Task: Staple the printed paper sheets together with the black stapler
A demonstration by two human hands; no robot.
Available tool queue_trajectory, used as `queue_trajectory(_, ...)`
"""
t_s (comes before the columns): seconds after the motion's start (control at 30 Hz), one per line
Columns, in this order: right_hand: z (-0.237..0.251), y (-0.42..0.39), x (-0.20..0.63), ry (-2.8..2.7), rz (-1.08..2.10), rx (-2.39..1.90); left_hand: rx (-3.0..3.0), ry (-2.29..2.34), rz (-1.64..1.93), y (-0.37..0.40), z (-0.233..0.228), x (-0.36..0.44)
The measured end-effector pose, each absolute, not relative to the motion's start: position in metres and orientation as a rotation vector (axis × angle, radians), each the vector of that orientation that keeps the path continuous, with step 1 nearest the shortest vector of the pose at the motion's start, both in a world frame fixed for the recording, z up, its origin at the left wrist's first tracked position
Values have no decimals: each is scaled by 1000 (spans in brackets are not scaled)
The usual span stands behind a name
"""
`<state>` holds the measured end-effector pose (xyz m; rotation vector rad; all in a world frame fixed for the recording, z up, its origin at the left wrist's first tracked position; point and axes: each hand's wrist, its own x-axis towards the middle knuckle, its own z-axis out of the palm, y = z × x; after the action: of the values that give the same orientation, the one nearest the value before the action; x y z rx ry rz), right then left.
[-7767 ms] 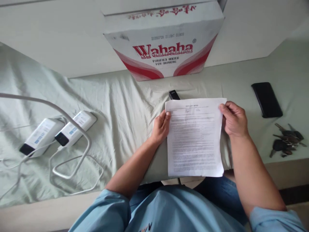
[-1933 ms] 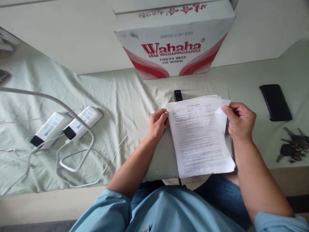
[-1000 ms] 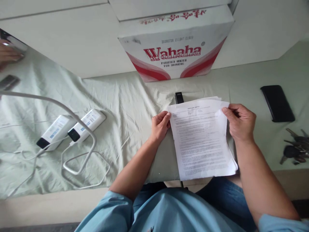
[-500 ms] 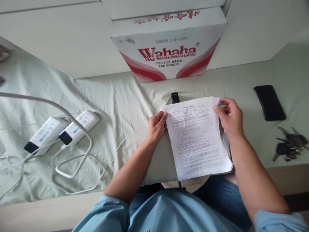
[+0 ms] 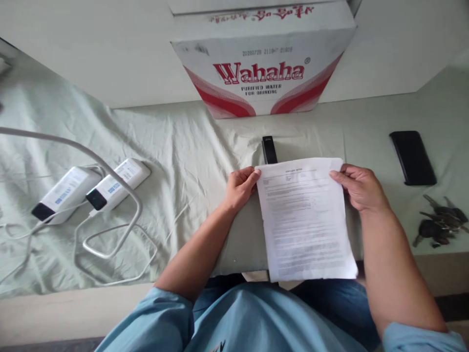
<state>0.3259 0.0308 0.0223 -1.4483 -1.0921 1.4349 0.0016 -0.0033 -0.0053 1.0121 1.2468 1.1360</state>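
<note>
A printed sheet of paper (image 5: 304, 225) is stretched between my two hands, its text facing up at me; whether more sheets lie under it I cannot tell. My left hand (image 5: 242, 187) pinches its upper left corner, thumb on top. At the upper right corner, my right hand (image 5: 361, 188) grips the sheet with thumb above and fingers behind. The lower edge hangs over the table's front edge, above my lap. Just beyond the top of the paper lies a black stapler-like object (image 5: 269, 149), its near end hidden by the sheet.
At the back stands a white and red water carton (image 5: 264, 73). Two white power banks (image 5: 66, 193) with looping white cables (image 5: 110, 252) lie to the left on the wrinkled green cloth (image 5: 176, 146). On the right are a black phone (image 5: 413, 157) and a bunch of keys (image 5: 439, 222).
The paper has shifted slightly right and toward me, and is now flatter and squarer. My right hand has moved right and down with it. More of the black object shows.
</note>
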Motion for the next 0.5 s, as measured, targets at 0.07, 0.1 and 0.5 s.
queue_trajectory(0.07,23,29,330,-1108,1460,-1481,1115,1326,1081,-4,-1,2)
queue_trajectory(0.1,23,28,332,-1119,1458,-1499,1178,1373,1041,-3,2,3)
queue_trajectory(0.5,19,33,337,-1322,1373,-1651,1587,1779,611,9,16,6)
